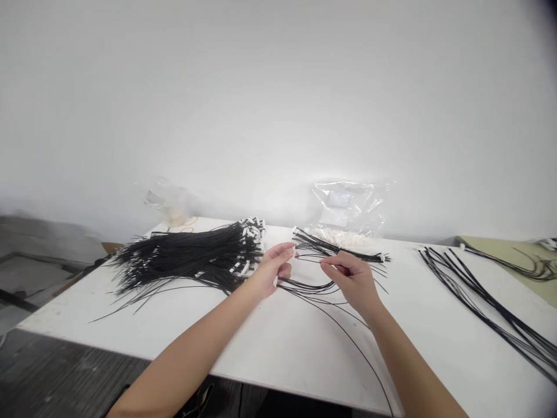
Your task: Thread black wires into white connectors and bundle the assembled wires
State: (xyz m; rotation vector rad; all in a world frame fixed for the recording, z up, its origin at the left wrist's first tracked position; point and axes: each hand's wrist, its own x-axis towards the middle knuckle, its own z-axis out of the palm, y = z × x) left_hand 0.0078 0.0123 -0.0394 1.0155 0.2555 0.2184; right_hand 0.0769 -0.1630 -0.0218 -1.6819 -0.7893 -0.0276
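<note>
My left hand (pixel 270 271) pinches a small white connector (pixel 294 252) between thumb and fingertips. Thin black wires run from it toward my right hand (pixel 353 280), whose thumb and forefinger are closed on a wire. Below the left fingers, a second white connector (pixel 275 281) carries several black wires (pixel 310 284) that curve right, passing under the right hand. I cannot tell whether the left palm also grips that one. Just behind both hands, a bundle of black wires (pixel 331 247) with white connectors at its ends lies on the white table (pixel 300 354).
On the left is a big heap of black wires (pixel 195 249) with white connectors. Behind the hands sits a clear plastic bag (pixel 354 209) with white pieces; another bag (pixel 169 203) stands back left. Long black cables (pixel 483 307) lie right, near a greenish mat (pixel 513 255).
</note>
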